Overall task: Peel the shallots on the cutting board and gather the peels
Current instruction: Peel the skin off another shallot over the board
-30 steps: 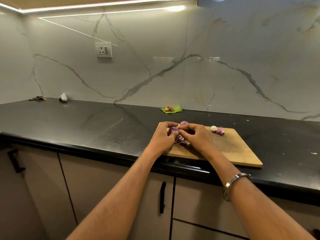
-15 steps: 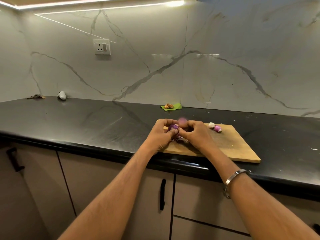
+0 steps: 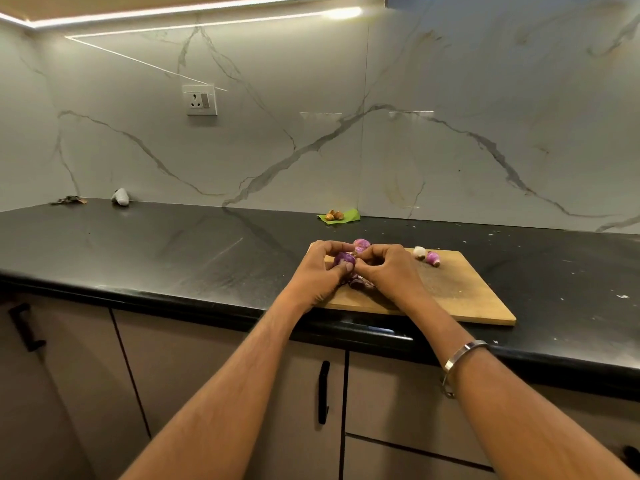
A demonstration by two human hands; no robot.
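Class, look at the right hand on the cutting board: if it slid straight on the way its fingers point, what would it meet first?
The right hand points leftward, so it would first press into the shallot that the left hand grips; depth is hard to judge.

Peels (image 3: pixel 360 283) mostly hidden beneath both hands, far shallot (image 3: pixel 362 244) half behind fingers (image 3: pixel 372 252).

Purple shallot (image 3: pixel 343 260) held over wooden cutting board (image 3: pixel 460 296), peels (image 3: pixel 360 283) beneath, peeled shallots (image 3: pixel 433 258) at far edge
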